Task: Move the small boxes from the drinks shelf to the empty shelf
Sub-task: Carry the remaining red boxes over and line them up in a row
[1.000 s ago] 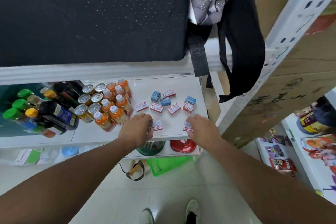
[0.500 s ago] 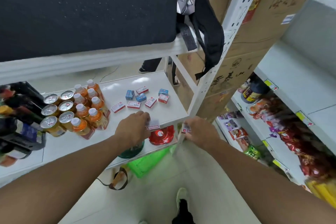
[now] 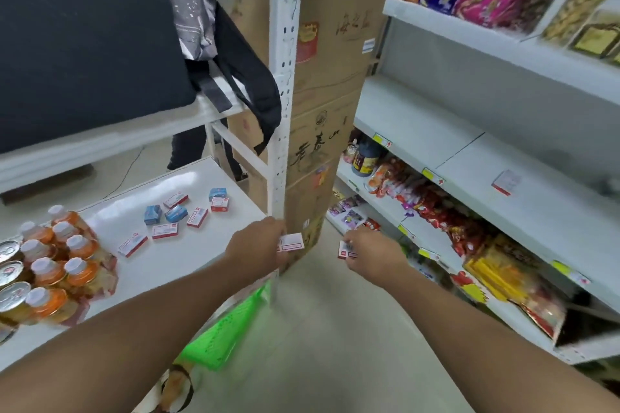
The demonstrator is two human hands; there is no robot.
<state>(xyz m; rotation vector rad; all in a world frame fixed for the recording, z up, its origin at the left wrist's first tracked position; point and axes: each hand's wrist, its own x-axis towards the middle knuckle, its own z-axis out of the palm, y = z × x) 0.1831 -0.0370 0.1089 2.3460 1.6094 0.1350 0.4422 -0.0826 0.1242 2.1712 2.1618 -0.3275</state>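
My left hand point(image 3: 256, 246) grips a small red-and-white box point(image 3: 291, 242) just off the right end of the drinks shelf point(image 3: 188, 255). My right hand point(image 3: 372, 253) grips another small red-and-white box point(image 3: 347, 250) over the aisle floor. Several small red-and-white and blue boxes point(image 3: 183, 214) still lie on the drinks shelf, beside orange bottles point(image 3: 63, 255) and cans point(image 3: 13, 282). To the right, the bare grey shelf point(image 3: 469, 157) carries one small box point(image 3: 506, 182).
A white shelf upright point(image 3: 283, 94) and stacked cardboard cartons point(image 3: 322, 117) stand between the two shelves. A black backpack strap point(image 3: 248, 77) hangs from above. Snack packets point(image 3: 469, 245) fill the rack below the grey shelf. A green basket point(image 3: 228, 329) sits low by the aisle.
Both hands lifted a box each off the drinks shelf's front edge and carried them right, past the upright. My view swung right, bringing the grey shelf into sight.
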